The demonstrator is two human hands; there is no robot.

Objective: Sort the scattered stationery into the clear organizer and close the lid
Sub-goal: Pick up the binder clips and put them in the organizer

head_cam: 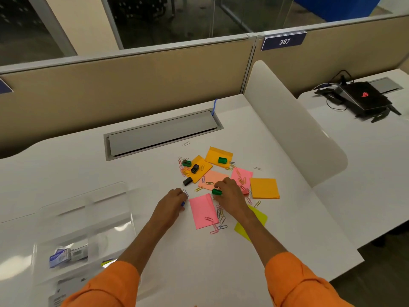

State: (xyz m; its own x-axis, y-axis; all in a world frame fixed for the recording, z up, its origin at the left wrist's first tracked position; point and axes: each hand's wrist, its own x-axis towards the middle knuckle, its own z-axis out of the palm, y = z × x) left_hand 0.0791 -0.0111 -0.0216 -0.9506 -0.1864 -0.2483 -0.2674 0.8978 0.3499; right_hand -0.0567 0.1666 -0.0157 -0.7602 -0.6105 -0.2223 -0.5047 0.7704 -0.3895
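Blue tag [284, 41] reading 387, right grip [230, 196] pinching green binder clip [215, 192] just above pink note [202, 211] — left grip [173, 201] curled on blue paper clip [183, 204], clear organizer [99, 207] to its left

Bright, even overhead light; shadows soft and faint. Glare patches on clear organizer [88, 218] and the white desk [66, 173] beside it. Whole frame slightly soft. Wide-angle lens bows the partition [132, 85] toward the edges.

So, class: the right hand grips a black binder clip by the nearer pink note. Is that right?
No. The head view shows the binder clip in the right hand is green, not black; it is by the nearer pink note.
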